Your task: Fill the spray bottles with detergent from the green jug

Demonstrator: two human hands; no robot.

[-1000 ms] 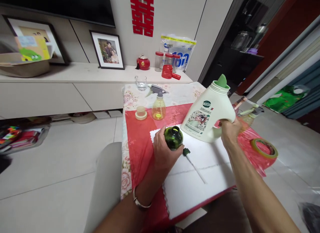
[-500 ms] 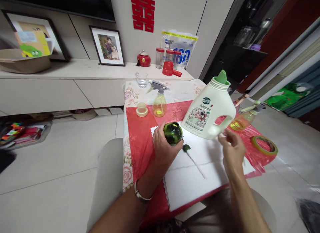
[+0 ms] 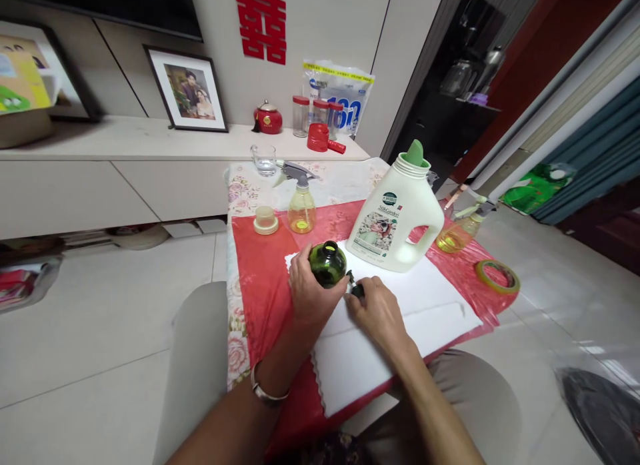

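Right hand (image 3: 379,310) now off jug (image 3: 395,215), pump (image 3: 357,290) apparently tight in its fingertip grip, bottle (image 3: 328,266) snug in left hand (image 3: 311,290).

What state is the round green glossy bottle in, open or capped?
Open: the green bottle in the left hand shows a bare neck.

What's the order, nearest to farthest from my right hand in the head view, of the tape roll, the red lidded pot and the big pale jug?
1. Big pale jug: just beyond the right hand.
2. Tape roll: off to the right, on the red covering.
3. Red lidded pot: farthest, ahead and left, on the cabinet.
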